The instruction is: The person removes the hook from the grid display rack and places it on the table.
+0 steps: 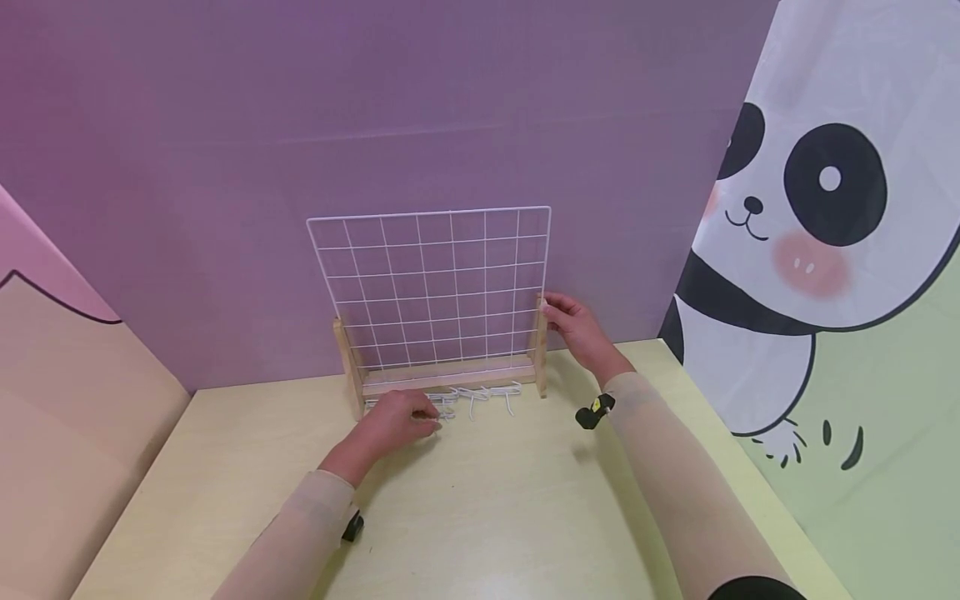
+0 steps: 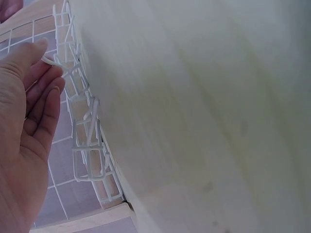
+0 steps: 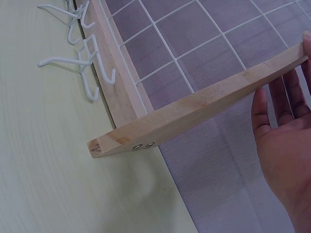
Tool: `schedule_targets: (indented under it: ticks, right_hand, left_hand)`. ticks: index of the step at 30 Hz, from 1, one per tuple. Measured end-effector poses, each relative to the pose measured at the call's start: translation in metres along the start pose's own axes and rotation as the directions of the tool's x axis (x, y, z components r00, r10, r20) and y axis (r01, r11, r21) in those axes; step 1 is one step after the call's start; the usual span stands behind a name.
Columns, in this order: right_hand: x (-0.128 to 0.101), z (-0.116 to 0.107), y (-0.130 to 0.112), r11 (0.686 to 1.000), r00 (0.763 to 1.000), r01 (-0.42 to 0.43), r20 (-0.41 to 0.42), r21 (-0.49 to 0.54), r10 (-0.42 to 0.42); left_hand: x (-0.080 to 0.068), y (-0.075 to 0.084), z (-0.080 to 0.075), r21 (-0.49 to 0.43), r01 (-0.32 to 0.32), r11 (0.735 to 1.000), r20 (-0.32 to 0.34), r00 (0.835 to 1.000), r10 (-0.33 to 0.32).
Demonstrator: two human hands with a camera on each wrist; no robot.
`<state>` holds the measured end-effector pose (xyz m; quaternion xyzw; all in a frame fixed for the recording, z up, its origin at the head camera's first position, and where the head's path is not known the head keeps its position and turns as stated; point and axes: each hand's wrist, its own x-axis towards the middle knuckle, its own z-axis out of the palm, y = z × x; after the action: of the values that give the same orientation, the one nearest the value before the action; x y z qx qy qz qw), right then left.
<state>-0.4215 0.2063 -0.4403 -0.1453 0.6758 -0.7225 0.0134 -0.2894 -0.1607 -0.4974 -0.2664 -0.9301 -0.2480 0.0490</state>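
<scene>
A white wire grid panel [image 1: 435,283] stands in a wooden stand [image 1: 450,375] at the back of the pale table [image 1: 480,517]. Several white wire hooks [image 1: 480,398] lie in a row on the table just in front of the stand. My left hand [image 1: 429,422] lies over the left end of that row, and in the left wrist view my left hand [image 2: 46,73] pinches one white hook [image 2: 54,63] between thumb and fingers. My right hand [image 1: 551,310] touches the top of the stand's right wooden upright [image 3: 204,109] with straight fingers [image 3: 284,97].
A purple wall [image 1: 300,125] rises right behind the stand. A panda-print sheet [image 1: 825,250] closes off the right side, and a pink and beige panel [image 1: 67,417] the left. The table's right edge [image 1: 757,500] runs under my right forearm.
</scene>
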Motion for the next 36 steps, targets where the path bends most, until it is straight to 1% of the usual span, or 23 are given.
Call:
schedule_targets:
  ticks: [5, 10, 17, 26, 32, 36]
  right_hand:
    - [0.0007, -0.0008, 0.0005, 1.0, 1.0, 0.001, -0.002, 0.011, 0.0]
    - [0.0008, -0.0013, 0.001, 1.0, 1.0, -0.003, 0.002, 0.001, 0.003]
    - [0.0021, -0.0016, 0.0027, 1.0, 1.0, -0.001, 0.003, 0.003, 0.001]
    - [0.0036, -0.0011, 0.0042, 1.0, 1.0, -0.008, 0.0, 0.027, 0.008]
    - [0.0015, -0.0002, 0.0025, 1.0, 1.0, -0.014, -0.006, 0.016, 0.014]
    - [0.0013, -0.0005, 0.0019, 1.0, 1.0, -0.014, -0.006, 0.023, 0.014]
  left_hand:
    - [0.0006, -0.0004, -0.0003, 0.0, 0.008, 1.0, 0.009, 1.0, -0.008]
    - [0.0014, -0.0015, 0.0005, -0.009, 0.016, 1.0, 0.006, 1.0, -0.016]
    - [0.0038, -0.0029, 0.004, 0.022, 0.043, 0.999, -0.006, 0.999, -0.043]
    - [0.003, -0.0032, 0.0043, 0.03, 0.028, 0.999, 0.009, 1.0, -0.028]
    - [0.0024, -0.0053, 0.0039, 0.018, 0.024, 1.0, 0.015, 1.0, -0.024]
    - [0.0018, -0.005, 0.0025, 0.0, 0.04, 0.999, 0.014, 0.999, -0.04]
